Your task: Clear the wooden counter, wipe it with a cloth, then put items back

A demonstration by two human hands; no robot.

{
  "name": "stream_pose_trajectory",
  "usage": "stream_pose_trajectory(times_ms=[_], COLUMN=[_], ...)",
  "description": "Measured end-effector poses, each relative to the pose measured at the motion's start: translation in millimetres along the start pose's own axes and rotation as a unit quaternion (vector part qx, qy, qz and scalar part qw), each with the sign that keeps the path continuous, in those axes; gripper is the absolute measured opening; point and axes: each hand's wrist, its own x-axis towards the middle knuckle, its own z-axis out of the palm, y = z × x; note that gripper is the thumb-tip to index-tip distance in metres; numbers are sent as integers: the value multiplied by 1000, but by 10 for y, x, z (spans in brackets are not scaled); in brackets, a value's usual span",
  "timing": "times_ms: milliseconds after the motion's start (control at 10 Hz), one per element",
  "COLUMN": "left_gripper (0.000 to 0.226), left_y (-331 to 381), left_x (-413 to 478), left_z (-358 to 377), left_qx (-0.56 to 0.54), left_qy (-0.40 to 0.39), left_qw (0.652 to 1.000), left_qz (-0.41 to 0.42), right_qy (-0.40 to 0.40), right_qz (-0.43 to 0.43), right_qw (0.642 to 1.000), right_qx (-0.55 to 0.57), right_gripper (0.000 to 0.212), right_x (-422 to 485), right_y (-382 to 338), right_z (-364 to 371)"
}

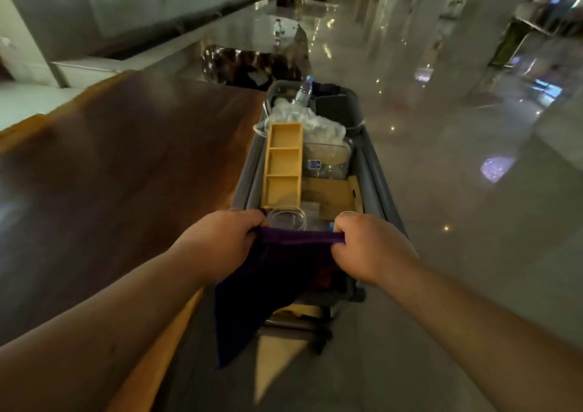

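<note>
The dark wooden counter (120,165) stretches along my left, its top bare. A grey cart (372,172) stands to its right. On the cart lie a yellow wooden divided tray (284,162), clear glass containers (328,159), a round glass dish (287,219), crumpled plastic (303,118) and a water bottle (303,90). A purple cloth (268,282) hangs over the cart's near end. My left hand (220,241) grips the cloth's left top edge. My right hand (372,244) grips its right top edge, stretching it between them.
Glossy stone floor (457,222) lies to the right of the cart. A low marble table (252,36) with a bottle (277,30) stands ahead, with a dark patterned block (246,67) below it. Pillars and shelves line the far right.
</note>
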Motion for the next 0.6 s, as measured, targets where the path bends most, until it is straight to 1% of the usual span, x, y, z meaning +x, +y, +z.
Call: stream_pose_trajectory(times_ms=[100, 300, 400, 500, 600], left_gripper=[19, 18, 34, 71, 82], left_y=[33, -17, -79, -194, -262], left_x=[266, 689, 749, 703, 601], left_z=[195, 432, 528, 522, 435], left_qx=[24, 28, 30, 40, 38], left_qy=[-19, -13, -21, -7, 13], left_qw=[1000, 999, 997, 996, 995], left_qz=[-7, -41, -66, -83, -92], right_qy=[-2, 2, -57, -94, -35], right_qz=[3, 7, 1, -36, -72], right_qw=[1000, 1000, 998, 995, 997], right_qx=[0, -15, -30, -10, -4], right_gripper=[12, 8, 16, 49, 63], right_x=[88, 521, 691, 741, 742], right_y=[252, 496, 547, 515, 383], right_z=[109, 354, 472, 522, 507])
